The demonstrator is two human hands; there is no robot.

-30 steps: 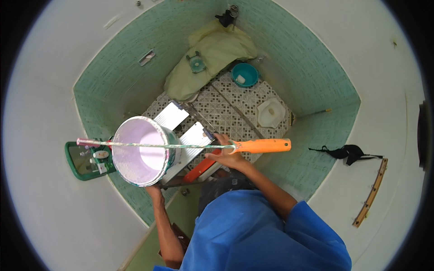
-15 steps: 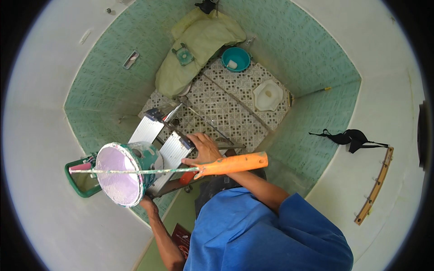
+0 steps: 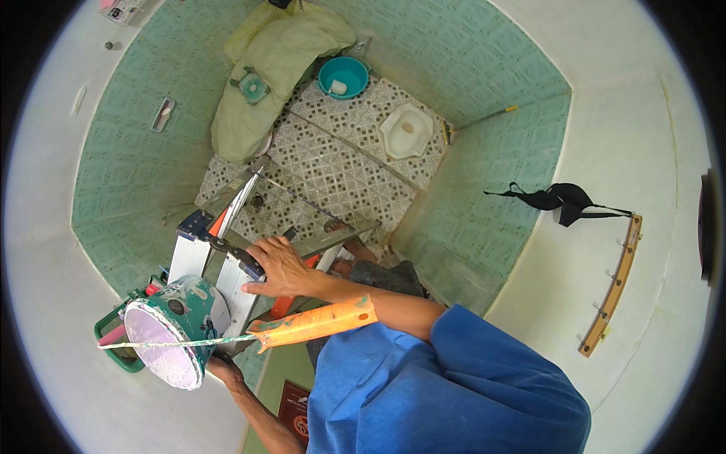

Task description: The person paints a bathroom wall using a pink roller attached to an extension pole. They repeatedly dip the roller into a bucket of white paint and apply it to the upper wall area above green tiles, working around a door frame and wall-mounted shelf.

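My right hand (image 3: 278,266) is closed over the black hinge at the top of a silver folding ladder (image 3: 234,284) with orange parts. Beside it, a green paint-spattered bucket (image 3: 198,299) tilts toward me, its pale lilac inside showing. Across the bucket's mouth runs a paint roller with an orange handle (image 3: 314,323); its thin rod is crusted with paint, and the pink roller end (image 3: 113,335) sticks out past the rim. My left hand (image 3: 223,371) is under the bucket's near side, against the ladder, with its fingers hidden.
Below, a squat toilet (image 3: 407,130) and teal basin (image 3: 344,77) sit on patterned tiles. A pale green cover (image 3: 261,83) drapes the far left corner. A wooden hook rail (image 3: 614,287) and black garment (image 3: 563,200) hang right. A green-framed mirror-like item (image 3: 121,356) is behind the bucket.
My view has shifted, so the floor things sit further left and higher. The bucket and roller appear lower and further left. My right hand stays at the ladder top; bare feet now show below.
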